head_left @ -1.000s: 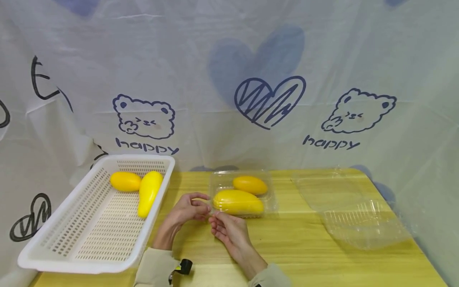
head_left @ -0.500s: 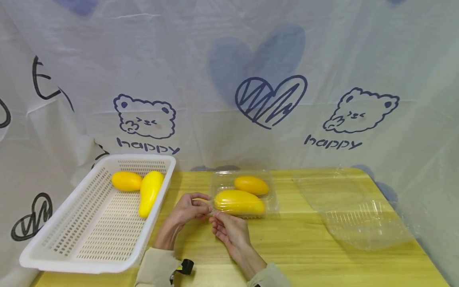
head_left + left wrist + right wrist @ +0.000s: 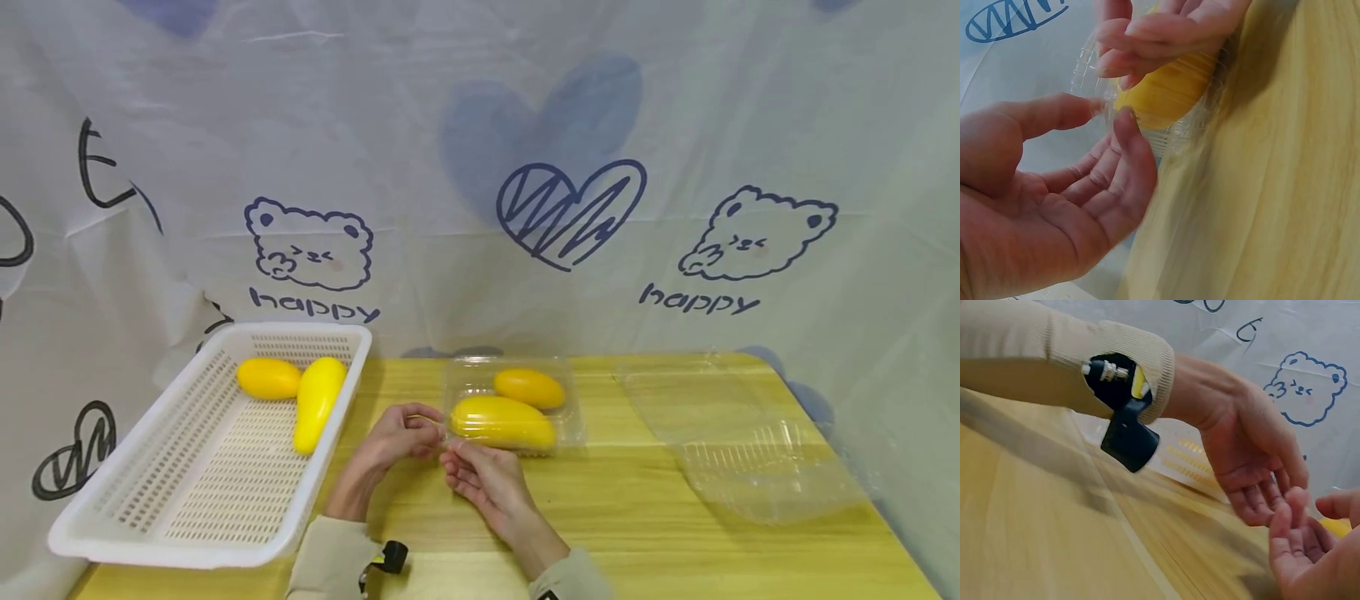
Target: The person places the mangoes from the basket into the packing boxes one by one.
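In the head view, the left hand [image 3: 405,435] and the right hand [image 3: 497,490] meet at the near left corner of a clear container [image 3: 474,377], which sits near the middle of the counter [image 3: 615,533] toward its far edge. Inside it lie two fruits side by side: a large yellow fruit [image 3: 501,422] in front and a smaller orange-yellow fruit [image 3: 529,388] just behind. To the left stands a white basket [image 3: 82,535] with slotted walls; an oval fruit [image 3: 268,379] and a long pear-shaped fruit [image 3: 318,405] rest at its far end. A second clear container [image 3: 765,467] lies open at the right of the counter. Behind everything hangs a pale cloth [image 3: 420,108] printed with bears, hearts and the word "happy".

In the left wrist view, the left hand's thumb and forefinger come close together and pinch the container's clear rim, beside the large yellow fruit. The right hand's curled fingers cross the top, partly covering the fruit.

In the right wrist view, both hands have their fingers bent and nearly meet at the lower right. The right hand's thumb and fingertips stand narrowly apart; whether they grip the rim cannot be told. A black device [image 3: 1125,419] sits at the cuff of the left sleeve [image 3: 1035,356].
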Demonstrator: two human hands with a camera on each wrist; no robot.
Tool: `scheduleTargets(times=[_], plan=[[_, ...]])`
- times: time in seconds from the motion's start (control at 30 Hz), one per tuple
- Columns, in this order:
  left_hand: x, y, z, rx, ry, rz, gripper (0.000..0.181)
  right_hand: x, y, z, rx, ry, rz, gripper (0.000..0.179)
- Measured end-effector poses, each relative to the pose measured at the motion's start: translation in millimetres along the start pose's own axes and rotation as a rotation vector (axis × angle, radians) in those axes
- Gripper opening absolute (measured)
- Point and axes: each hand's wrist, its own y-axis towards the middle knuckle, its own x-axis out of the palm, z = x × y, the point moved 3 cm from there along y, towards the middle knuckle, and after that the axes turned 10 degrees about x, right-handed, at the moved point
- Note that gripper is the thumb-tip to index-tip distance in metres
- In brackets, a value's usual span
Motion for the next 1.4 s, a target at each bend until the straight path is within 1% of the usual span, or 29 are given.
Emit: scheduleTargets(times=[0.1, 0.17, 0.27, 0.33, 0.43, 0.5, 0.57, 0.67, 0.77, 0.87, 0.97, 1.07, 1.17, 1.23, 1.4], plan=[[2.7, -0.1, 0.2, 0.003, 0.017, 0.000, 0.025, -6, -3.8, -4, 0.027, -0.059, -0.043, 0.035], [3.9, -0.6, -0.9, -0.003, 0.026, 0.004, 0.021, -11, -7.5, -8, 0.039, -0.119, -0.069, 0.038], [5.3, -1.6, -4.1, -0.012, 0.024, 0.013, 0.023, -21, -16.8, -14, 0.046, -0.247, -0.124, 0.037], [5.9, -1.8, -6.5, -0.012, 0.024, 0.011, 0.026, -28, -25.2, -19, 0.040, -0.340, -0.144, 0.036], [7.0, -1.0, -8.3, -0.015, 0.003, 0.008, 0.027, -38, -40.2, -31, 0.005, -0.471, -0.169, 0.034], [7.5, 0.5, -9.6, -0.021, -0.020, -0.002, 0.026, -43, -51.2, -42, -0.041, -0.565, -0.183, 0.033], [8.3, 3.2, -11.1, -0.028, -0.056, -0.009, 0.022, -46, -62.6, -56, -0.095, -0.648, -0.201, 0.031], [12.2, 8.2, -12.4, -0.022, -0.095, -0.039, 0.018, -52, -80.7, -80, -0.168, -0.763, -0.209, 0.030], [16.6, 13.0, -14.1, -0.018, -0.115, -0.049, 0.017, -59, -98.3, -104, -0.209, -0.846, -0.171, 0.030], [19.1, 15.7, -16.6, -0.013, -0.121, -0.057, 0.018, -68, -115.3, -127, -0.247, -0.950, -0.108, 0.030], [19.0, 16.0, -18.8, -0.008, -0.154, -0.061, 0.017, -75, -129.9, -151, -0.309, -1.078, -0.020, 0.028], [17.0, 15.0, -21.8, -0.014, -0.221, -0.071, 0.016, -82, -141.7, -173, -0.365, -1.190, 0.074, 0.027], [14.4, 13.0, -24.1, -0.029, -0.269, -0.075, 0.014, -93, -150.1, -195, -0.392, -1.263, 0.158, 0.028], [12.5, 11.4, -24.6, -0.020, -0.247, -0.075, 0.015, -103, -154.5, -210, -0.410, -1.311, 0.195, 0.029], [9.1, 8.5, -24.1, 0.007, -0.177, -0.044, 0.018, -135, -159.4, -243, -0.480, -1.407, 0.258, 0.027]])
